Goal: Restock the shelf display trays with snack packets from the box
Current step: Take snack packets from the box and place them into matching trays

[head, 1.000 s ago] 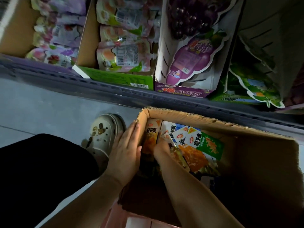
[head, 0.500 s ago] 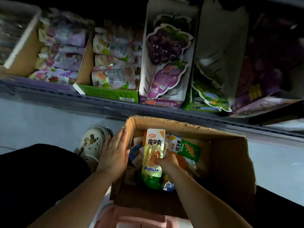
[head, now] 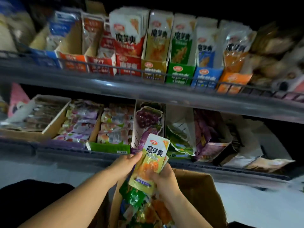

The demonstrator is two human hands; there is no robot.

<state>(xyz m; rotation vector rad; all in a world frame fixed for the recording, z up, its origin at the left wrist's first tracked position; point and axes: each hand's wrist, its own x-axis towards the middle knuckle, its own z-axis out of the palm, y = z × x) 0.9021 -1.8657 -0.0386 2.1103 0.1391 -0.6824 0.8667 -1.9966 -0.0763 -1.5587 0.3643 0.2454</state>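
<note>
My right hand (head: 164, 178) grips a small stack of yellow snack packets (head: 152, 159) from below, above the open cardboard box (head: 202, 193). My left hand (head: 126, 163) holds the stack's left edge with its fingertips. More green and orange packets (head: 136, 199) lie loose inside the box. On the upper shelf stands a row of display trays: red (head: 128, 65), yellow (head: 154, 69), green (head: 180, 73), blue (head: 205, 76) and orange (head: 233, 81), each with upright packets.
A grey shelf rail (head: 148, 89) runs under the upper trays. The lower shelf carries a purple grape tray (head: 148, 120), a green tray of jelly pouches (head: 110, 147), a brown carton (head: 41, 125) and torn bags (head: 210, 137). Pale floor (head: 255, 206) lies to the right.
My right hand has lifted the yellow packets out of the box. My left hand left the box edge and now holds the packets. The view has tilted up to show the upper shelf.
</note>
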